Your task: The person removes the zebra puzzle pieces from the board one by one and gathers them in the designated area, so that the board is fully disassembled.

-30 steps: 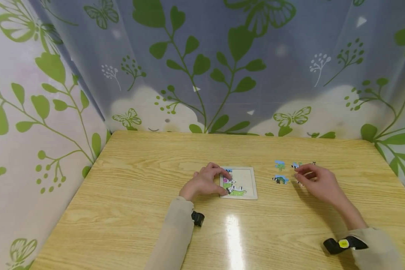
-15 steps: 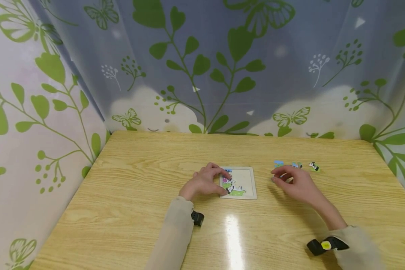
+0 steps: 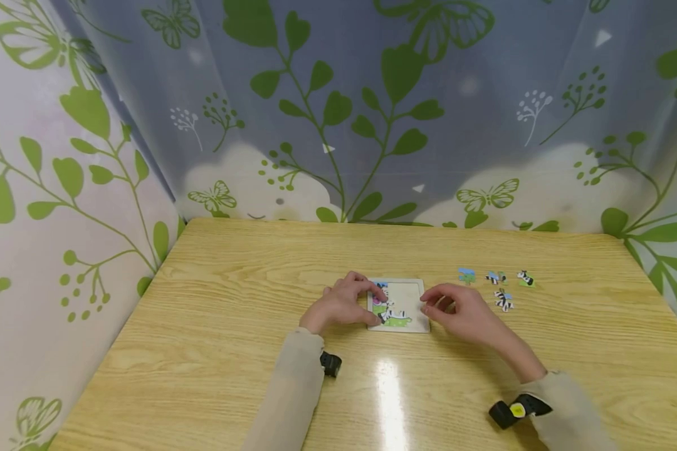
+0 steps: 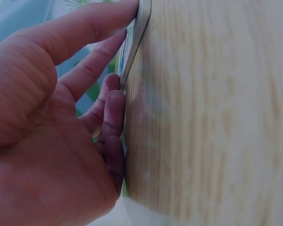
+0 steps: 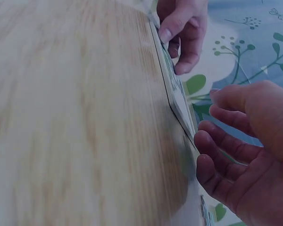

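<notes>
A small, square jigsaw board (image 3: pixel 413 300) with a pale rim lies on the wooden table. Printed pieces fill its left and lower part, and the rest of its bed is bare. My left hand (image 3: pixel 344 302) rests along the board's left side, thumb and index fingertips on it. In the left wrist view, the thumb and fingers of that left hand (image 4: pixel 66 108) touch the board edge (image 4: pixel 139 33). My right hand (image 3: pixel 465 313) hovers at the board's right edge, fingers loosely bent. In the right wrist view, nothing shows between the fingertips of the right hand (image 5: pixel 245 146).
Several loose jigsaw pieces lie right of the board: a blue and green piece (image 3: pixel 466 275), a striped piece (image 3: pixel 504 300), another piece (image 3: pixel 495 277) and a black and white one (image 3: pixel 525 279). A leafy patterned curtain (image 3: pixel 361 125) stands behind the table (image 3: pixel 259 263).
My right hand has moved left from the loose pieces to the board's right edge. One loose piece at the lower left of the group is out of sight. My left hand stays put.
</notes>
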{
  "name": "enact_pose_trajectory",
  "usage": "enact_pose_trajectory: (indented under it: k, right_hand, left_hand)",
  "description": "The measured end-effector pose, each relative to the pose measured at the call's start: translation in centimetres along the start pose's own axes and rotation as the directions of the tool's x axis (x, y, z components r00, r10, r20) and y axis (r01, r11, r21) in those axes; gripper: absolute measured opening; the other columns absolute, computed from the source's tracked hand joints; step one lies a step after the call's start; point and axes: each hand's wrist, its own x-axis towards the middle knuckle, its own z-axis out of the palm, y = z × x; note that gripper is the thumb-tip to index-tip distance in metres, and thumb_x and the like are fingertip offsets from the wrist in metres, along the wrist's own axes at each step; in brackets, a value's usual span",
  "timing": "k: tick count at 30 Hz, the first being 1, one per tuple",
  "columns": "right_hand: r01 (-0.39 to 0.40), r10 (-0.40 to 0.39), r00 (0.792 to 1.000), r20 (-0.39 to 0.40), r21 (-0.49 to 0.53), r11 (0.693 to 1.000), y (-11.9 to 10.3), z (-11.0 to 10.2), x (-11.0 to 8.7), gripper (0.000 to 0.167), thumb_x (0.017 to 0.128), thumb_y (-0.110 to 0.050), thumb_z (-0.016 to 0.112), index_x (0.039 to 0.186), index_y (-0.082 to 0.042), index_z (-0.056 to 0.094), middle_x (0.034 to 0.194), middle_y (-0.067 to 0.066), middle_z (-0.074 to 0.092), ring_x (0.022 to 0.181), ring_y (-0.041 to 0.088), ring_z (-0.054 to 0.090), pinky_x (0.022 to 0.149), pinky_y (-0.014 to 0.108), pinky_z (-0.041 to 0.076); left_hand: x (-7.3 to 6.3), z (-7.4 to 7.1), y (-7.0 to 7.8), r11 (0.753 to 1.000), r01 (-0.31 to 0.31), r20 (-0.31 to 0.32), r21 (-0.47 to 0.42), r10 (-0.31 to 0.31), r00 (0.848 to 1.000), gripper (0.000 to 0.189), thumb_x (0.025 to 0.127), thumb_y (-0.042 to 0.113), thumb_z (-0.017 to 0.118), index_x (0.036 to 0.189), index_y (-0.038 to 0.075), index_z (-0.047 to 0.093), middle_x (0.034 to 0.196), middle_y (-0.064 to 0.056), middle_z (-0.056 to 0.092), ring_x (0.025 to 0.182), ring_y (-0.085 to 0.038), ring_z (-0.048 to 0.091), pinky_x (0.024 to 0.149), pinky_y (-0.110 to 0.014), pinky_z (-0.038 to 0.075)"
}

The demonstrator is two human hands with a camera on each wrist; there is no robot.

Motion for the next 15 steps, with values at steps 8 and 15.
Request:
enact_pose_trajectory:
  k: [8, 15]
  right_hand:
    - [0.032, -0.032, 0.998, 0.056, -0.002, 0.999, -0.8, 1.1, 0.8, 0.014, 0.095, -0.017, 0.072, 0.108, -0.011, 0.073, 0.091, -0.002, 0.071, 0.081, 0.008, 0.063, 0.069, 0.025, 0.052]
    - [0.081, -0.079, 0.993, 0.083, -0.022, 0.996, -1.1, 1.8, 1.3, 0.014, 0.091, -0.013, 0.076, 0.105, -0.008, 0.075, 0.087, -0.001, 0.065, 0.072, 0.006, 0.054, 0.065, 0.024, 0.047]
  left_hand:
    - [0.0, -0.1, 0.1, 1.0, 0.0, 0.007, 0.008, 0.0, 1.0, 0.028, 0.083, 0.025, 0.083, 0.109, 0.03, 0.072, 0.135, -0.002, 0.047, 0.127, -0.03, 0.042, 0.113, -0.061, 0.02]
    - [0.0, -0.1, 0.2, 1.0, 0.002, 0.013, 0.007, -0.002, 1.0, 0.028, 0.084, 0.025, 0.083, 0.11, 0.029, 0.073, 0.134, -0.002, 0.046, 0.126, -0.03, 0.042, 0.112, -0.061, 0.021]
